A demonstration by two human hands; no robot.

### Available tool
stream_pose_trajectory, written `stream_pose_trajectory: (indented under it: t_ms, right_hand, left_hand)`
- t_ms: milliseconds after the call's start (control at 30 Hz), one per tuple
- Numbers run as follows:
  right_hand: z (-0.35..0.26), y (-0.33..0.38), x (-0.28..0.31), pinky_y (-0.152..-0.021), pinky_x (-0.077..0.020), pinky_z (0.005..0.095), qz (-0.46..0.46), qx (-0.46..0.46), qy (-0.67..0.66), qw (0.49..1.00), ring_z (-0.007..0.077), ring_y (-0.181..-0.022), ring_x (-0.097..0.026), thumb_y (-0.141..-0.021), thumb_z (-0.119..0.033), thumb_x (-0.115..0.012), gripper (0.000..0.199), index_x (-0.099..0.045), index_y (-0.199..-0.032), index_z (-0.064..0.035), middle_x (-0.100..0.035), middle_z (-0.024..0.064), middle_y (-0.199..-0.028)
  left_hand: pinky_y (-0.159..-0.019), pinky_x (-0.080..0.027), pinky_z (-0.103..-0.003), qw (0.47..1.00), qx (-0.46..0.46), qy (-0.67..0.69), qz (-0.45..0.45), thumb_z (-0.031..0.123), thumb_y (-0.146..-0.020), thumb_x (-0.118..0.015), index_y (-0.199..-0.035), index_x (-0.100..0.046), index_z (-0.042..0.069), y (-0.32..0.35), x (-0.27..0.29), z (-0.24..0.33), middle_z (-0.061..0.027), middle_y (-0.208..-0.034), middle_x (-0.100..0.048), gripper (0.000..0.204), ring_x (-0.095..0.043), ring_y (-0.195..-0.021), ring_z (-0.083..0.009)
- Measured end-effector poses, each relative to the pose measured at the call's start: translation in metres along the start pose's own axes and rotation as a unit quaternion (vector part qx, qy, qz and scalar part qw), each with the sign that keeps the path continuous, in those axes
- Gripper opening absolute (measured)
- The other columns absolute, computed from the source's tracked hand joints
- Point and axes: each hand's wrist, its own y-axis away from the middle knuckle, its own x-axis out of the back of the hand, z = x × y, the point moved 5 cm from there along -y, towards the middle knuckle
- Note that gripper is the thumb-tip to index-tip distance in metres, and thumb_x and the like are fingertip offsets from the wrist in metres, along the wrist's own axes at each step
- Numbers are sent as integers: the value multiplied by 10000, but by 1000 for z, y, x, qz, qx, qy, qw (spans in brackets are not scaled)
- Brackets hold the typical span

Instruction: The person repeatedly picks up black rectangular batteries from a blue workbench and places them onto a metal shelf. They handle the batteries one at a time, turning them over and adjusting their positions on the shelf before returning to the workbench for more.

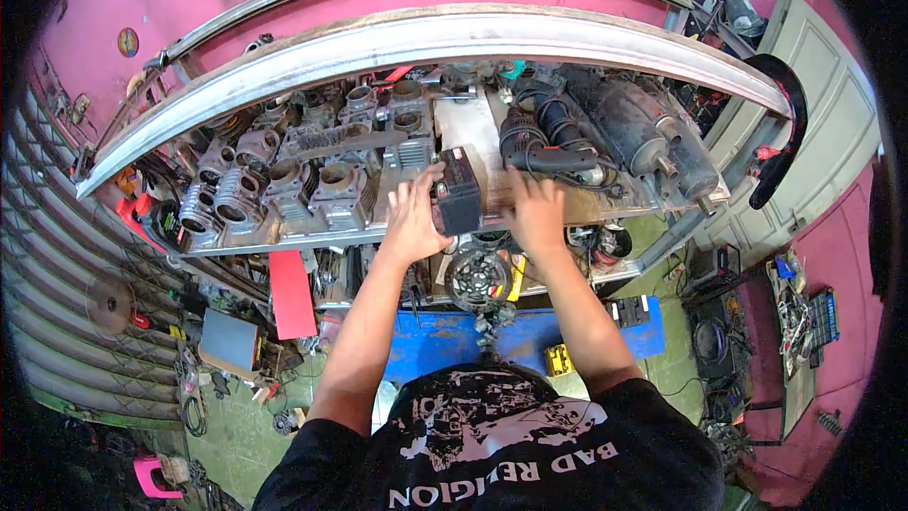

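Left hand on a black box at the shelf's front edge

The black box [459,194], the landmark here, stands at the front edge of the metal-framed shelf [236,248]. At the box's left side, the left hand [416,218] holds it, fingers against the far part of that side and thumb near its lower front corner. Just right of the box is the right hand [536,213], apart from it, its fingers loosely spread and a little blurred; I cannot tell whether they touch the board beneath

Left of the box stand grey engine cylinders [339,189] in a cluster. Behind it lies a white sheet [465,128]. To its right, beyond the right hand, lies a black power tool [558,159], with dark mufflers [636,137] farther right. Below the box, on the near side, sits a round metal part [478,279] with holes
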Motion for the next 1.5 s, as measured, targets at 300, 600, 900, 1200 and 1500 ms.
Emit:
stream_pose_trajectory:
  t_ms: [300, 600, 900, 1200, 1500]
  right_hand:
    - [-40, -38, -9, -1112, -341, 561, 16, 275, -105, 956, 379, -1372, -440, -607, -299, -919, 1110, -352, -1543, -107, -440, 94, -1570]
    - [-65, 9, -14, -1054, -320, 586, 127, 154, 44, 979, 292, -1300, -500, -783, -316, -762, 811, -442, -1495, -93, -470, 121, -1522]
    - [-103, -24, 11, -1070, -332, 572, 62, 50, 78, 994, 314, -1333, -468, -770, -268, -798, 864, -408, -1518, -81, -482, 132, -1494]
    - [5, 26, -8, -955, -357, 562, 111, -194, 20, 975, 319, -1193, -544, -861, -227, -716, 430, -713, -1291, -223, -682, 102, -1270]
    - [25, 10, -30, -926, -378, 526, 111, -164, 57, 979, 276, -1024, -623, -845, -175, -720, 320, -792, -1150, -239, -765, 55, -916]
  left_hand:
    - [-1040, -366, -490, 999, -41, 18, -16, 245, -459, -952, -1468, -418, 136, 5, 3, -12, -28, -1574, -452, 1146, -499, -1255, -336]
    - [-1072, -332, -540, 990, -104, -70, 71, 362, -482, -977, -1534, -384, 147, 28, 10, -9, -44, -1628, -399, 1226, -440, -1326, -380]
    - [-1068, -336, -530, 994, -38, -61, 83, 329, -585, -931, -1483, -455, 79, -2, 18, -8, -59, -1550, -490, 1047, -479, -1285, -343]
    - [-1062, -365, -522, 996, 6, 4, 91, 171, -525, -958, -1503, -376, 140, 14, -1, -37, -102, -1580, -445, 1139, -483, -1329, -386]
    - [-1080, -396, -529, 996, 26, 55, 68, 143, -520, -945, -1535, -364, 147, 3, 3, -46, -119, -1578, -440, 1169, -483, -1339, -398]
